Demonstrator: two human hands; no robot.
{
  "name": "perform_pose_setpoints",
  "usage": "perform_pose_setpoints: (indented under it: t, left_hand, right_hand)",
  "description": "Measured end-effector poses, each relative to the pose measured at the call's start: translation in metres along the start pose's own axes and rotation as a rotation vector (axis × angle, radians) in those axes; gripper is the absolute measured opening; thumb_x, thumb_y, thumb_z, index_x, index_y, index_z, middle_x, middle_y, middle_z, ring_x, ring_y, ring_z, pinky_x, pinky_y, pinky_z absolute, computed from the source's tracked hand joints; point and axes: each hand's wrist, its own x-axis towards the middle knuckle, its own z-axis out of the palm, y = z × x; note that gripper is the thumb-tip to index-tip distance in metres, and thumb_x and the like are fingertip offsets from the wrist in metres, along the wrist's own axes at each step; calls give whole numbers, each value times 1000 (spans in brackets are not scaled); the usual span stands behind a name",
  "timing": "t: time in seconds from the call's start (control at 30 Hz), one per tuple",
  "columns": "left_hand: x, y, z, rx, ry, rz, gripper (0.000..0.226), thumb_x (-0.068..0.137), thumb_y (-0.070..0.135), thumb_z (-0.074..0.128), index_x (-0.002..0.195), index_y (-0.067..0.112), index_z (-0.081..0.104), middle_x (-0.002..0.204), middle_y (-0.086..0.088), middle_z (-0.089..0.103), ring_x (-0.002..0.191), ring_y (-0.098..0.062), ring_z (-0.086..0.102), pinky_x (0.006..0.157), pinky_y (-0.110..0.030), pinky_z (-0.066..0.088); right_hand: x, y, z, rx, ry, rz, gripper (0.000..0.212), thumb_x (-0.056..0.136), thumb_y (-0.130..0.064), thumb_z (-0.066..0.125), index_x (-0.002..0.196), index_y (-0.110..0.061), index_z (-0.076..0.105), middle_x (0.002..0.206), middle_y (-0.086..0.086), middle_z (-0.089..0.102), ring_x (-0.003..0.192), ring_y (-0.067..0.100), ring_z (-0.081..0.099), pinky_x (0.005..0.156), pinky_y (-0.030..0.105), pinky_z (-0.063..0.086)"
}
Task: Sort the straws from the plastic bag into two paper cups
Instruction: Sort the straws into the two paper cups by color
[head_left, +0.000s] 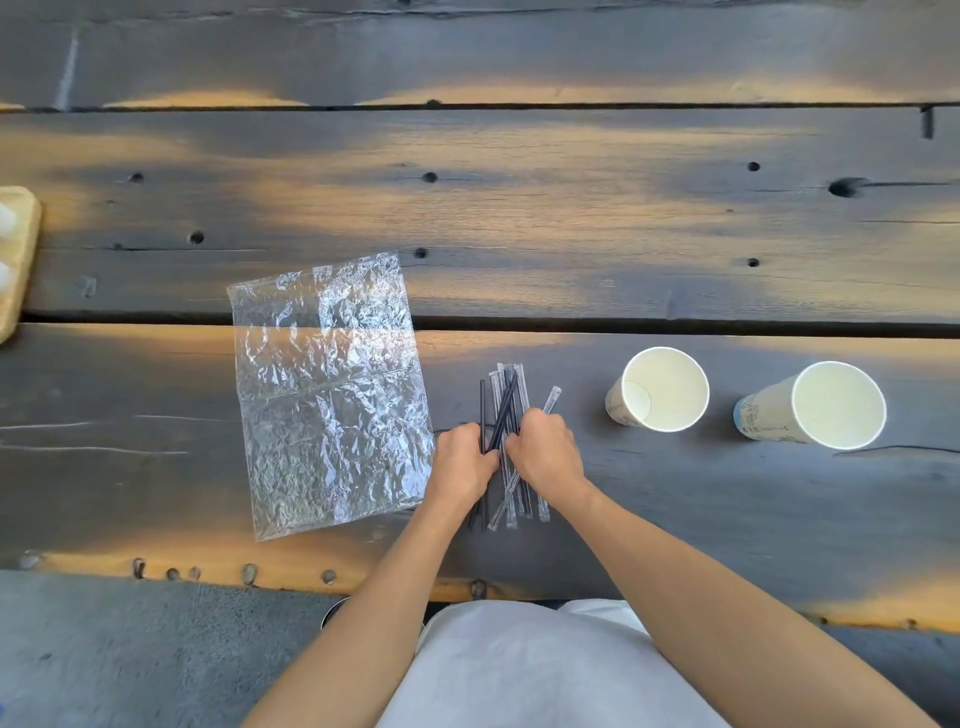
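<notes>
A pile of straws (506, 400) lies on the dark wooden table, some bare and black, others in clear wrappers. My left hand (462, 462) pinches thin black straws at the pile's left side. My right hand (545, 449) is closed over the wrapped straws on the right. The crinkled clear plastic bag (327, 395) lies flat and empty to the left of the pile. Two white paper cups stand upright to the right, the nearer cup (662, 358) and the farther cup (836, 371), both empty.
The corner of a light wooden tray (18, 260) shows at the left edge. The table's front edge (363, 577) runs just before my lap, and a gap between planks (675, 326) runs behind the cups.
</notes>
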Motion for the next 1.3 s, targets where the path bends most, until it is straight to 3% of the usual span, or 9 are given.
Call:
perform_pose_setpoints:
  t: [0.27,0.4,0.5,0.57,0.73,0.9,1.0,1.17,1.3]
  left_hand:
    - [1,-7,-1,-74,-21,-39,21,89,14,63,73,5,55,71,-8,58,64,-28,59,62,-50,60]
    - [0,-12,-8,-187,-24,-52,19,93,15,57,79,4,51,70,-7,53,63,-26,55,68,-51,56]
    - [1,-18,-13,-247,-1,-85,11,90,13,53,91,1,53,77,-10,55,66,-24,52,67,-53,55]
    - [-1,-15,-16,-228,-16,-60,9,91,13,54,86,7,52,76,-8,55,64,-23,51,60,-47,50]
    - [-3,2,-7,-73,18,-31,33,89,24,71,76,10,44,73,-6,50,60,-17,39,47,-28,27]
    - [-5,20,6,-5,106,-142,37,88,26,73,75,11,42,82,-5,51,66,-20,47,49,-31,31]
    - [-1,21,10,40,114,-181,40,91,26,67,68,14,37,88,-10,52,73,-27,50,55,-35,35]
    - [6,9,6,-48,62,-150,37,89,18,64,63,7,41,72,-11,52,57,-23,41,49,-30,31]
    - [5,2,-8,-300,-33,-125,29,91,24,58,75,0,56,66,-8,48,60,-23,43,57,-34,36]
  right_hand:
    - [-3,3,-10,53,-10,53,18,86,-14,49,69,-9,44,83,13,58,81,38,60,67,40,51]
    - [-2,7,-17,179,-16,104,12,86,-19,47,84,-7,47,84,11,54,78,34,55,63,36,43]
    - [-1,9,-21,280,-34,80,12,85,-17,47,77,-10,41,78,7,49,65,25,44,50,32,31]
    - [-1,9,-22,342,-24,72,11,85,-16,49,78,-11,41,79,7,52,64,23,44,51,33,32]
    - [-2,8,-16,372,-22,57,14,91,-18,49,82,-8,48,78,10,59,68,31,56,54,33,39]
    - [-4,10,-8,351,-67,46,25,96,-23,52,76,-14,42,78,9,58,64,29,57,50,30,37]
    - [-3,9,-5,361,-79,54,28,95,-25,54,73,-14,40,78,9,58,75,37,68,57,33,45]
    - [-4,7,-5,368,-107,46,28,96,-25,54,73,-14,42,73,8,56,80,39,70,66,38,54]
    - [-3,7,-7,383,-134,43,26,98,-25,52,77,-12,44,71,11,60,57,23,62,58,32,48]
